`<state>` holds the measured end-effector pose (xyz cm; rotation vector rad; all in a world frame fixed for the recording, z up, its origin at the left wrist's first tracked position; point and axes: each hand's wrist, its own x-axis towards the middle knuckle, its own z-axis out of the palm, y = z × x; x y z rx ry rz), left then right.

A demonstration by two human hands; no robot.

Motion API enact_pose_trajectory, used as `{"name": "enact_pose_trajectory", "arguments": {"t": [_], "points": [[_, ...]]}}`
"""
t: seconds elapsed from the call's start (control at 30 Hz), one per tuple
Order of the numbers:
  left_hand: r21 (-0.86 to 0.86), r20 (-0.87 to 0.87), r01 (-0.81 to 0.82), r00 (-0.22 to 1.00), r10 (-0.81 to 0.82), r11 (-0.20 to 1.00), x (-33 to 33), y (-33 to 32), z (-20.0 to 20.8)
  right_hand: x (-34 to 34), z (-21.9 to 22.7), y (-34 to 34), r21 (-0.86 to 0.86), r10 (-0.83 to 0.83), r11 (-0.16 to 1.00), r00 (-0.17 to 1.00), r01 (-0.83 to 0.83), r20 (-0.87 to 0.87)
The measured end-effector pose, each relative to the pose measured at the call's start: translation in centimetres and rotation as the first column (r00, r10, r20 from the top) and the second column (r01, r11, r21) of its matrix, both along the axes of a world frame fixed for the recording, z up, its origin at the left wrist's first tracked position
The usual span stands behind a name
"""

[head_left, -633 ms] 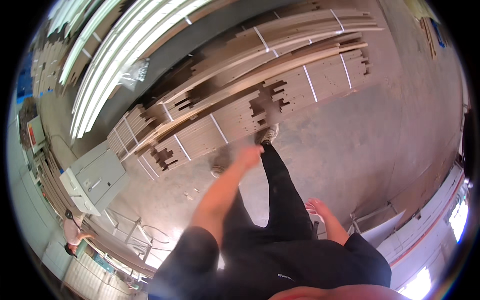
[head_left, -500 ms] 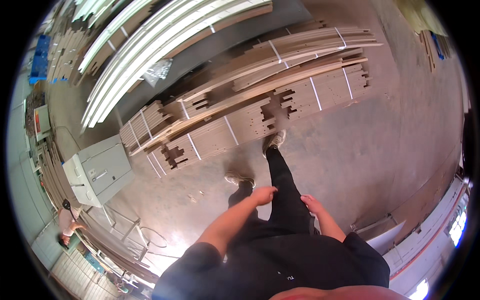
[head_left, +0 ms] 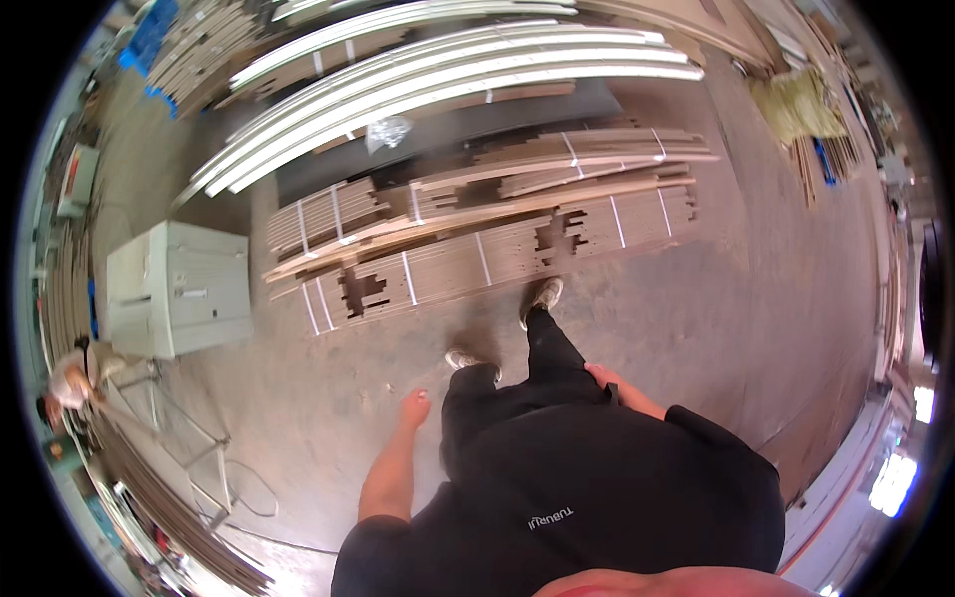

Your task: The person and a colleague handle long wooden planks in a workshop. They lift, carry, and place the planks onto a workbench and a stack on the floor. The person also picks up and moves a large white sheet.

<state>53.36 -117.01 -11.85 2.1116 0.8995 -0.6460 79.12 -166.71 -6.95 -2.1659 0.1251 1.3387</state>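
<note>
Concrete floor (head_left: 716,328) is stretching under strapped brown boards (head_left: 448,267) — both hands hanging well short of them.
Head view: the boards are lying forward of both hands, beyond the shoes (head_left: 546,293), their long axis running left to right, crosswise to the legs. Left hand (head_left: 416,408) is hanging out to the side, fingers curling inward; whether they are pinching anything small, I cannot tell. Right hand (head_left: 609,380) is hanging beside the black trousers (head_left: 557,350) — its fingers showing too little to tell spread from pressed together. Neither hand is lying clearly nearer.
</note>
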Motion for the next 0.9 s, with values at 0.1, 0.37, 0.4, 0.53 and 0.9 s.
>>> {"name": "enact_pose_trajectory", "arguments": {"t": [0.1, 0.37, 0.4, 0.53, 0.9], "points": [[0.065, 0.154, -0.139, 0.980, 0.127, 0.988, -9.5, 3.0, -1.4, 2.5, 2.4, 5.0, 0.126, 0.022, 0.992, 0.997, -0.013, -0.072], [0.249, 0.080, -0.556, 0.828, 0.555, 0.793, -24.1, 1.0, 0.0, 8.0, 5.5, 19.4, 0.101, 0.310, 0.950, 0.932, -0.295, -0.186], [0.180, 0.083, -0.664, 0.746, 0.661, 0.726, -23.1, 0.5, 1.7, 8.2, 6.1, 20.7, 0.084, 0.336, 0.942, 0.928, -0.326, -0.160], [0.509, 0.008, -0.308, 0.935, 0.354, 0.803, -31.6, -11.6, -3.4, 7.9, -0.7, 29.6, 0.283, 0.521, 0.849, 0.797, -0.447, -0.305], [0.017, -0.017, -0.974, 0.225, 0.974, 0.225, -28.2, -23.7, 0.8, 1.1, -0.4, 48.5, 0.279, 0.732, 0.681, 0.618, -0.677, -0.288]]}}
